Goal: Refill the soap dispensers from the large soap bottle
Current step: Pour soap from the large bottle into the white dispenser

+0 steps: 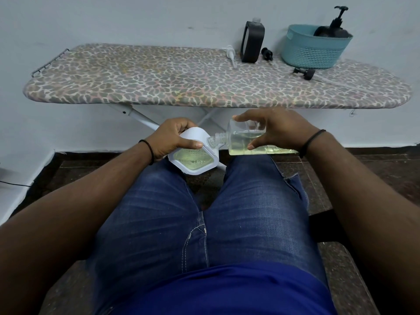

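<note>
Over my lap, my left hand point(172, 139) grips a white container point(195, 165) whose rounded-square face shows yellowish soap inside. My right hand point(280, 129) holds a clear square bottle point(243, 144), thumb below and fingers on top. The bottle lies on its side, part full of pale yellow-green soap. Its open threaded neck point(216, 140) points left and meets the white container's upper edge. A large black bottle with a handle point(252, 42) stands upright at the back of the ironing board, away from both hands.
The leopard-print ironing board point(159, 83) stretches across in front of me. On its right end sit a white pump head point(231, 56), two black pump heads point(266, 53) point(305, 72), and a teal basket point(313, 53) with a black pump dispenser point(337, 26) inside.
</note>
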